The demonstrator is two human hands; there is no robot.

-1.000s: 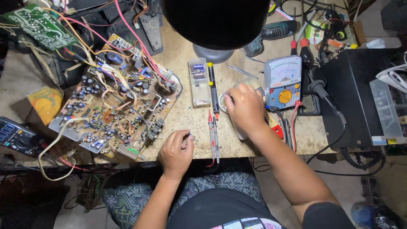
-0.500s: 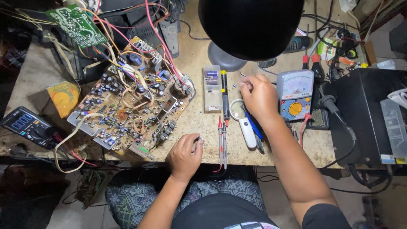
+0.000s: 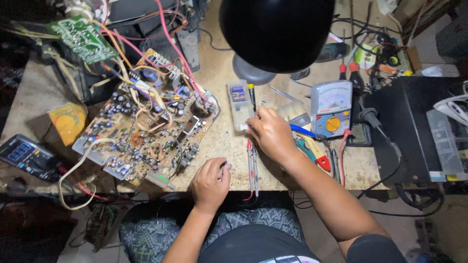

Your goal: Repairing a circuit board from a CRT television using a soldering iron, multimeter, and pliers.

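My left hand [image 3: 209, 184] rests at the table's front edge, its thumb and forefinger pinched on a small dark component [image 3: 224, 165]. My right hand [image 3: 271, 134] reaches left over the workbench. Its bunched fingertips touch the near end of a small clear parts box [image 3: 238, 102]; whether they hold anything is hidden. A pair of red and black test probes [image 3: 252, 168] lies between the two hands. A large brown circuit board [image 3: 146, 134] crowded with parts and wires lies to the left of both hands.
A black lamp shade [image 3: 275, 31] hangs over the table's middle. An analog multimeter [image 3: 331, 108], a brush [image 3: 295, 112] and hand tools lie right of my right hand. A black box [image 3: 414, 126] stands at the right. A digital meter [image 3: 23, 155] and a green board [image 3: 80, 39] are at the left.
My right hand has moved left, from beside the analog multimeter to the clear parts box. My left hand stays at the front edge. The view has shifted slightly.
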